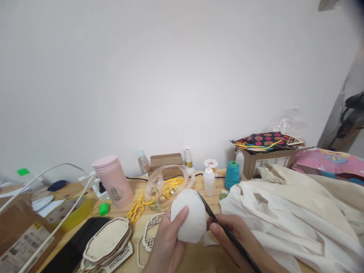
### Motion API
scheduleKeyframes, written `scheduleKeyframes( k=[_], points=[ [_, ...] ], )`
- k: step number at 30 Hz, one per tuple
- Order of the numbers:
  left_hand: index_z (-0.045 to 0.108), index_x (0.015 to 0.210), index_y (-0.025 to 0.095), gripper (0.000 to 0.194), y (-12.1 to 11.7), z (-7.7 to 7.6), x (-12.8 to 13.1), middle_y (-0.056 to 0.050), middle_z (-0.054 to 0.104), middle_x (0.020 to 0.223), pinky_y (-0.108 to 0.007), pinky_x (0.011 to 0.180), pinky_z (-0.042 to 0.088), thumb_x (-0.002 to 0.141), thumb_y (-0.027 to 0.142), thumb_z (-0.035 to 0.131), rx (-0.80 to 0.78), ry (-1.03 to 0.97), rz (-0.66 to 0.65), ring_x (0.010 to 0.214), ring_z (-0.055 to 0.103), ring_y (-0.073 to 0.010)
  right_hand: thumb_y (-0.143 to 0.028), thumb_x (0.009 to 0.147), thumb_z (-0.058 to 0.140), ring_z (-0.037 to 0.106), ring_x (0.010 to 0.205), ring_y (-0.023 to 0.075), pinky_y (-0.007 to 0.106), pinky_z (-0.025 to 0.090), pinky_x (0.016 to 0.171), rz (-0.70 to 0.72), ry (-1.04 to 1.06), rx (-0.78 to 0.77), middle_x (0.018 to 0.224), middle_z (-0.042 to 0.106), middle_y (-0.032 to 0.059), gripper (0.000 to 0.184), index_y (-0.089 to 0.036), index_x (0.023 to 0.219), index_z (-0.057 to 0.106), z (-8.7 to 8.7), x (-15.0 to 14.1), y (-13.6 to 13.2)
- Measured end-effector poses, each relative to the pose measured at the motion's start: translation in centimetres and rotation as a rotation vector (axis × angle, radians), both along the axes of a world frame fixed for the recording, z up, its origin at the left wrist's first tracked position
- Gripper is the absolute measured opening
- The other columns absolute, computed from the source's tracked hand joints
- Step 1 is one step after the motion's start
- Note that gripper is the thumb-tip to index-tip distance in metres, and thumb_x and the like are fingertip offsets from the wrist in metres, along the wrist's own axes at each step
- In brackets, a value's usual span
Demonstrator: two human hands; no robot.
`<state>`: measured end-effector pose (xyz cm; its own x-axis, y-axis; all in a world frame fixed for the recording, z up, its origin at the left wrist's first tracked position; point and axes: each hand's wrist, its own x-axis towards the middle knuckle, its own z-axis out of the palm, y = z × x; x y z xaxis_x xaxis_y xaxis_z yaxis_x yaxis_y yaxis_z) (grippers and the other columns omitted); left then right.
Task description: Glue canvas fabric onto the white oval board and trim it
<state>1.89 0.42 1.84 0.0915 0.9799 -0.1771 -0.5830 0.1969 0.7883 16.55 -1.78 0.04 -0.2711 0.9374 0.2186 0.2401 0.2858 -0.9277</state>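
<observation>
My left hand (167, 242) is closed round a white fabric-covered round piece (189, 216), thumb pressed on its front. My right hand (233, 237) pinches a thin dark brush (222, 227), whose tip rests against the upper right edge of the white piece. Both hands hover over the wooden table (199, 182), just left of a heap of cream cloth (295, 216). Below the white piece lies a laser-cut wooden frame (150, 231).
A stack of carved wooden frames (108, 242) and a black phone (74, 246) lie at the left. A pink tumbler (113, 182), a bag of yellow cord (167, 187), a small white bottle (209, 182), a teal thread spool (232, 175) and a cardboard box (270, 159) stand behind.
</observation>
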Motion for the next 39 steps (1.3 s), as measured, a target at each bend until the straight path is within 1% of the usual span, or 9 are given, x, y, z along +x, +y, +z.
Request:
scheduleKeyframes(
  k=[5, 9, 13, 19, 23, 28, 31, 35, 39],
  points=[
    [0.044, 0.117, 0.014, 0.057, 0.1, 0.0, -0.2, -0.007, 0.068, 0.077, -0.02, 0.048, 0.047, 0.065, 0.017, 0.067, 0.013, 0.038, 0.003, 0.055, 0.058, -0.0114, -0.049, 0.08, 0.038, 0.026, 0.051, 0.0099, 0.022, 0.02, 0.044, 0.037, -0.054, -0.016, 0.056, 0.029, -0.0044, 0.038, -0.017, 0.059, 0.042, 0.1, 0.6, 0.2],
    [0.044, 0.119, 0.016, 0.062, 0.0, 0.1, -0.3, -0.007, 0.068, 0.079, -0.02, 0.049, 0.047, 0.062, 0.018, 0.069, 0.025, 0.043, 0.008, 0.056, 0.06, -0.0128, -0.046, 0.08, 0.039, 0.027, 0.051, 0.01, 0.022, 0.02, 0.044, 0.05, -0.049, -0.036, 0.055, 0.03, -0.0045, 0.036, -0.018, 0.058, 0.038, 0.3, 0.7, 0.3],
    [0.044, 0.119, 0.018, 0.061, 0.2, 0.0, -0.5, -0.006, 0.069, 0.079, -0.019, 0.049, 0.047, 0.063, 0.018, 0.068, 0.036, 0.052, 0.005, 0.059, 0.062, -0.0146, -0.044, 0.08, 0.04, 0.026, 0.05, 0.0098, 0.022, 0.02, 0.044, 0.07, -0.034, -0.032, 0.054, 0.028, -0.0046, 0.035, -0.019, 0.056, 0.036, 0.6, 0.6, 0.3],
    [0.048, 0.115, 0.015, 0.051, 0.8, -0.2, -1.3, -0.006, 0.069, 0.077, -0.019, 0.053, 0.048, 0.067, 0.018, 0.065, 0.061, 0.079, 0.003, 0.06, 0.062, -0.0126, -0.042, 0.079, 0.043, 0.029, 0.05, 0.0097, 0.021, 0.022, 0.043, 0.053, -0.075, -0.036, 0.054, 0.033, -0.004, 0.032, -0.016, 0.06, 0.047, 0.1, 0.6, 0.3],
    [0.046, 0.118, 0.017, 0.053, 0.8, -0.2, -1.7, -0.006, 0.069, 0.081, -0.022, 0.061, 0.05, 0.068, 0.018, 0.064, 0.097, 0.063, 0.004, 0.072, 0.064, -0.0168, -0.044, 0.079, 0.041, 0.028, 0.051, 0.0101, 0.022, 0.021, 0.044, 0.058, -0.09, -0.048, 0.054, 0.031, -0.0037, 0.035, -0.017, 0.058, 0.046, 0.4, 0.6, 0.2],
    [0.047, 0.117, 0.014, 0.055, 0.8, -0.3, -1.7, -0.008, 0.069, 0.082, -0.027, 0.065, 0.051, 0.065, 0.017, 0.066, 0.088, 0.054, 0.012, 0.075, 0.064, -0.0203, -0.045, 0.08, 0.039, 0.025, 0.048, 0.0088, 0.022, 0.018, 0.041, 0.03, -0.124, -0.065, 0.052, 0.027, -0.0045, 0.038, -0.018, 0.052, 0.04, 0.8, 0.4, 0.0],
    [0.046, 0.118, 0.014, 0.055, 1.0, -0.4, -1.7, -0.009, 0.068, 0.083, -0.027, 0.066, 0.051, 0.066, 0.017, 0.066, 0.105, 0.051, 0.012, 0.076, 0.064, -0.0202, -0.049, 0.079, 0.04, 0.023, 0.041, 0.0071, 0.021, 0.015, 0.036, 0.002, -0.085, -0.115, 0.046, 0.026, -0.0062, 0.041, -0.018, 0.052, 0.043, 0.5, 0.1, -0.2],
    [0.045, 0.119, 0.015, 0.055, 1.2, -0.7, -1.8, -0.008, 0.068, 0.085, -0.026, 0.066, 0.051, 0.068, 0.018, 0.064, 0.124, 0.055, 0.006, 0.078, 0.063, -0.0197, -0.059, 0.076, 0.039, 0.02, 0.032, 0.0051, 0.02, 0.012, 0.031, -0.043, -0.029, -0.211, 0.04, 0.025, -0.0089, 0.047, -0.016, 0.064, 0.054, 0.0, 0.0, -0.4],
    [0.042, 0.121, 0.016, 0.055, 1.2, -0.8, -1.9, -0.008, 0.068, 0.085, -0.025, 0.065, 0.051, 0.07, 0.018, 0.062, 0.128, 0.063, -0.003, 0.079, 0.063, -0.0187, -0.06, 0.076, 0.038, 0.021, 0.032, 0.0045, 0.019, 0.013, 0.03, -0.017, -0.049, -0.26, 0.04, 0.025, -0.009, 0.049, -0.015, 0.066, 0.054, -0.1, 0.1, -0.4]
  ],
)
